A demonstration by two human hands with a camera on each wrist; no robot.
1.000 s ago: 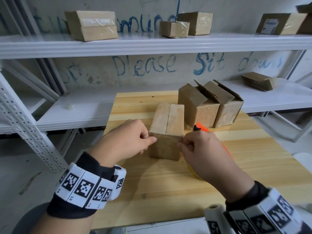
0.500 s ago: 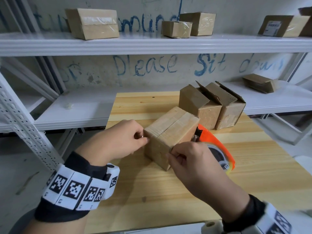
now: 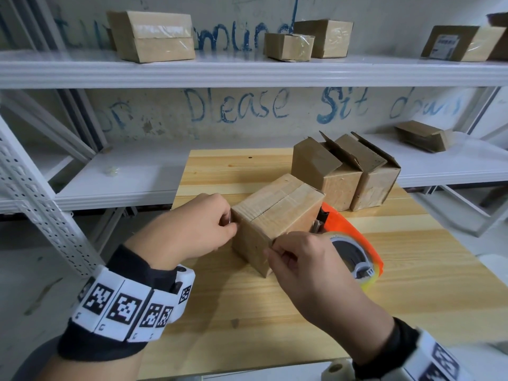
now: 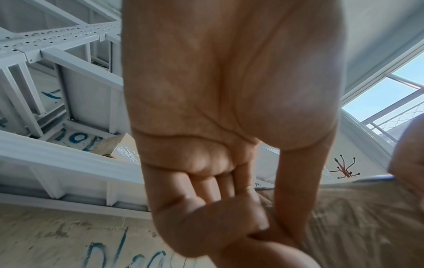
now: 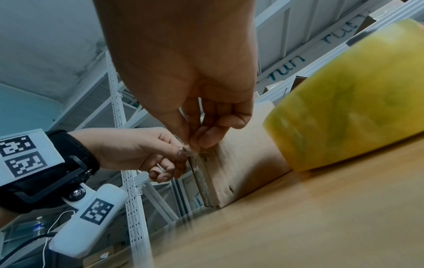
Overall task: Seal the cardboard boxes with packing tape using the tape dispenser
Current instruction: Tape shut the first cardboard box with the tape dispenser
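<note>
A small cardboard box [image 3: 277,215] with its top flaps closed stands turned diagonally on the wooden table [image 3: 275,312]. My left hand [image 3: 232,220] pinches its far-left upper corner. My right hand [image 3: 270,248] pinches the near upper edge, as the right wrist view shows [image 5: 201,141]. The orange tape dispenser [image 3: 354,251] with its yellowish tape roll [image 5: 355,108] lies on the table just right of the box, held by neither hand. In the left wrist view my thumb and curled fingers [image 4: 263,234] meet against the box's side [image 4: 355,226].
Two boxes with raised flaps [image 3: 330,174] [image 3: 373,177] stand behind the dispenser. White metal shelves [image 3: 247,70] run behind the table. The upper shelf holds taped boxes [image 3: 154,37]. A flattened box [image 3: 423,136] lies on the lower shelf at right.
The box has been turned on the table, so its top seam now runs diagonally. My hands turned with it, and the tape dispenser has come into view beside my right hand.
</note>
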